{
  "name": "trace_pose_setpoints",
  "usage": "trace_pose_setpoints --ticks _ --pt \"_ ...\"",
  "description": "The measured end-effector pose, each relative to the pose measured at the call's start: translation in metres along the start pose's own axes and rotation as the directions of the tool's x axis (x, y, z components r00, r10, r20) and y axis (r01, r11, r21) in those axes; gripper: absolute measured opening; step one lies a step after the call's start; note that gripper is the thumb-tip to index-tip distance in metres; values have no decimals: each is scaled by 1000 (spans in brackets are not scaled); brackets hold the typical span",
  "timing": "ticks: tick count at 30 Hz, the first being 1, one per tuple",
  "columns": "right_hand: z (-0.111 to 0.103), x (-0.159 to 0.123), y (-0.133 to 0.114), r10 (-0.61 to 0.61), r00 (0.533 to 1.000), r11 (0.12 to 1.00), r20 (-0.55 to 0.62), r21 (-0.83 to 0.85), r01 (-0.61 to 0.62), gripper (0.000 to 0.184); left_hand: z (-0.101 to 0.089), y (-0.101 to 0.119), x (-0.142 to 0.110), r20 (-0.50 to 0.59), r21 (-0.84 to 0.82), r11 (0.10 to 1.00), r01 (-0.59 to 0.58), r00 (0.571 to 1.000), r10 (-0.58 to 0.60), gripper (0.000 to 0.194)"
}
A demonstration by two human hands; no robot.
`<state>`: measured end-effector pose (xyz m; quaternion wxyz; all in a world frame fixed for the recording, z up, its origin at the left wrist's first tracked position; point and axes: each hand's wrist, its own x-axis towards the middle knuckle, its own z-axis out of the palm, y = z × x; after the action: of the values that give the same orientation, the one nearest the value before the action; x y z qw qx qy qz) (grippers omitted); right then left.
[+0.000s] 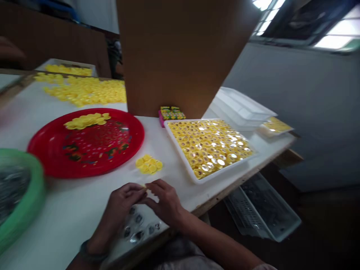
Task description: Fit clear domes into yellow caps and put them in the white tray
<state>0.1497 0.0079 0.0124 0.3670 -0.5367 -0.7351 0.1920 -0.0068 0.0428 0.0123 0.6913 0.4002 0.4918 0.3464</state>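
Note:
My left hand [125, 200] and my right hand [165, 198] meet over the front of the white table, fingertips pinched together. Between them shows a sliver of a small yellow disc [144, 186]; the fingers cover most of it. Just beyond lies a small pile of yellow discs [149, 164]. Several small dark-and-clear round pieces [137, 235] are scattered on the table below my hands, partly hidden by my left wrist. To the right, a white tray [184, 161] is filled with rows of shiny yellow round pieces with dark centres.
A red tray [84, 170] with yellow discs stands at the left, beside a green basin [36, 187] of dark pieces. More yellow pieces [92, 92] spread behind. A brown board [180, 56] rises at the back. Clear trays [242, 105] sit far right; a crate [261, 206] is below the edge.

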Motion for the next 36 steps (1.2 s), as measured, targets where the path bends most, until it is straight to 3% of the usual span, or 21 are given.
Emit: trace_pose_setpoints --ticks 6,9,12,15,20,24,27,31,36 --pt "5 -5 0 3 1000 996 7 -87 -2 24 1 2 -1 138 47 995 -93 987 86 21" --pt "-5 5 7 71 995 996 67 -55 -67 28 -12 7 0 38 260 950 -174 985 170 25" --pt "-15 19 19 135 979 990 150 -66 -127 31 -26 9 4 -61 560 803 -204 956 286 36" --pt "-19 32 25 115 954 992 278 -74 -97 28 -34 3 12 27 694 677 -245 949 315 35" --pt "-13 42 25 18 915 999 402 -40 -2 27 -35 -10 23 124 673 666 -321 937 327 26" --pt "-14 41 27 55 923 998 381 -27 -49 26 -29 -10 20 69 709 646 -284 939 337 33" --pt "-18 36 29 94 929 996 358 -23 -92 25 -18 -7 15 49 790 553 -263 927 372 32" --pt "-22 26 33 101 950 995 296 -26 -98 26 0 -4 14 94 874 403 -272 908 408 30" --pt "-28 12 39 66 964 995 258 -90 -44 25 9 -7 23 211 890 293 -349 885 415 20"
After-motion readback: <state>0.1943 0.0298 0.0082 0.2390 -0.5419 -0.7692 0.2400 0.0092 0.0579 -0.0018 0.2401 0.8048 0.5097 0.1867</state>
